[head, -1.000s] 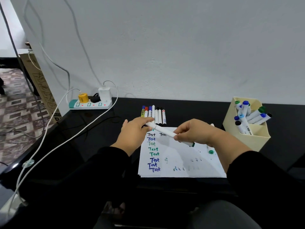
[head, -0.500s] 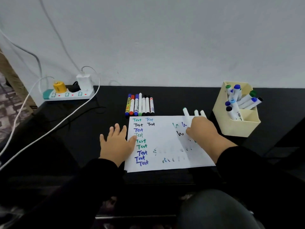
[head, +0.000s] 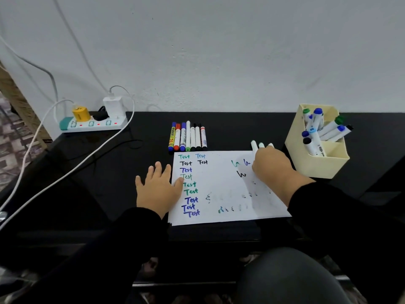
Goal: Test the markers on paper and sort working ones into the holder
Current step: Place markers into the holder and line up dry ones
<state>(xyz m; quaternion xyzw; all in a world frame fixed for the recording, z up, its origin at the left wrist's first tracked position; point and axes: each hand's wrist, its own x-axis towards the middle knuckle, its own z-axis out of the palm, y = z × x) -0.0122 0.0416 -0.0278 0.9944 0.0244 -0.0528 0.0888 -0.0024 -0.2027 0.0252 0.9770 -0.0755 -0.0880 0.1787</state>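
A white paper (head: 219,178) with "Test" written in several colours lies on the black desk (head: 109,172). My left hand (head: 156,187) rests flat at its left edge, fingers spread, thumb on the sheet. My right hand (head: 271,170) is curled on the paper's upper right corner, next to green and black scribbles, and seems to grip a marker; three white marker ends (head: 262,145) stick out beyond its knuckles, and I cannot tell which one it holds. A row of markers (head: 188,137) lies just behind the paper. A cream holder (head: 315,165) at the right contains several markers (head: 315,128).
A power strip (head: 92,125) with a white charger and a yellow plug sits at the back left by the wall. A white cable (head: 65,172) runs from it diagonally across the desk's left side. My knee (head: 285,277) shows below the desk's front edge.
My left hand let go of the marker both hands held and settled flat at the paper's left edge. My right hand dropped to the paper's upper right corner, where fresh scribbles appeared.
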